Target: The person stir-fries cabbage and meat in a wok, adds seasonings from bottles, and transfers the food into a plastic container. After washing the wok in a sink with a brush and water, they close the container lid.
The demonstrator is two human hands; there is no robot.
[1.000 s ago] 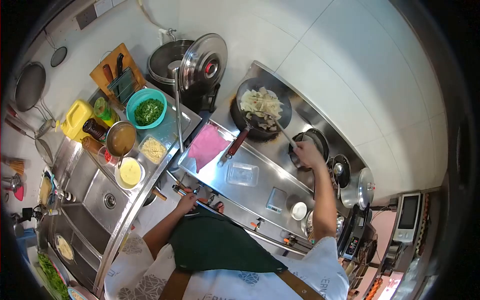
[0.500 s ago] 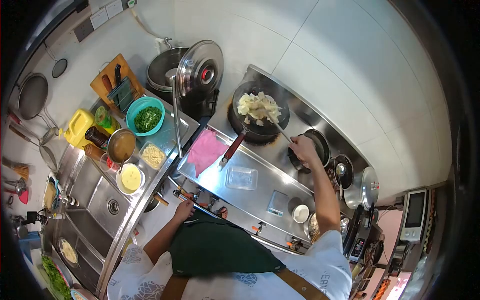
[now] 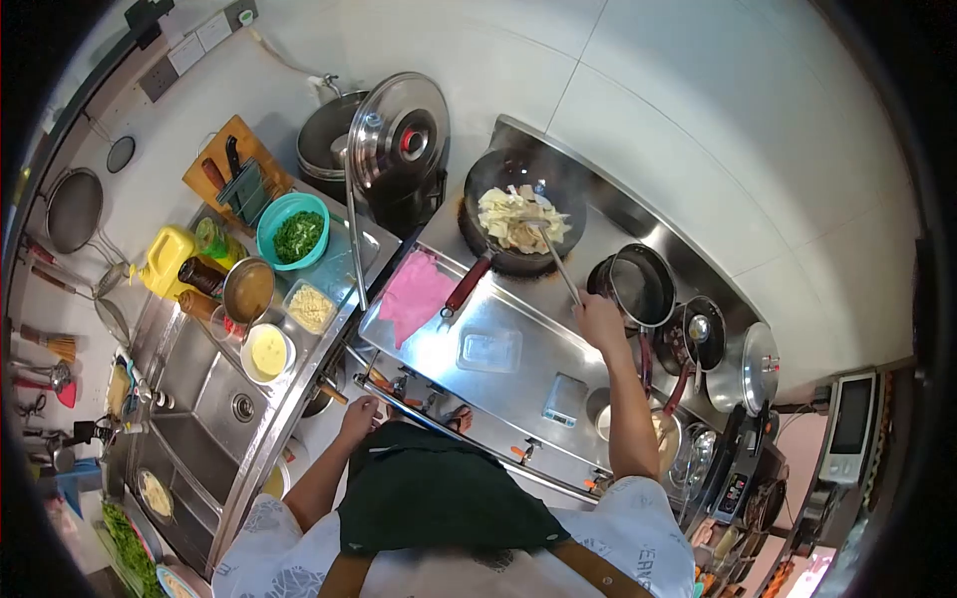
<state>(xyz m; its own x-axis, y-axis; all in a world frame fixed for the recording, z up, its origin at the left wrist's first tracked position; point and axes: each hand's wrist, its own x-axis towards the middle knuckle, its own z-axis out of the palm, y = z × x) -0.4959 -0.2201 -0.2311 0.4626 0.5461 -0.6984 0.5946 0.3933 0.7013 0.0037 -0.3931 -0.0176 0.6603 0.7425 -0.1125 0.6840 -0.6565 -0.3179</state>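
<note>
My right hand (image 3: 599, 321) is wrapped around the long handle of a metal spatula (image 3: 561, 265). The spatula's head is in a dark wok (image 3: 528, 261) on the stove, among pale yellow-white pieces of food (image 3: 508, 214) that look like cabbage. A little steam rises there. The wok's dark red handle (image 3: 467, 287) points toward me, and neither hand touches it. My left hand (image 3: 365, 417) hangs low by the counter's front edge, beside my green apron (image 3: 439, 488). Its fingers are loosely bent and apart, with nothing visible in them.
A pink cloth (image 3: 414, 297), a clear plastic tray (image 3: 488, 351) and a small scale (image 3: 565, 400) lie on the steel counter. Pots, including a dark saucepan (image 3: 641, 286), stand right of the wok. Leftward are a turquoise bowl of chopped greens (image 3: 297, 235) and a sink (image 3: 189, 399).
My right hand and the spatula have shifted slightly down, and the spatula's head now shows on the food. The view has moved a little. My left hand stays low at the counter edge.
</note>
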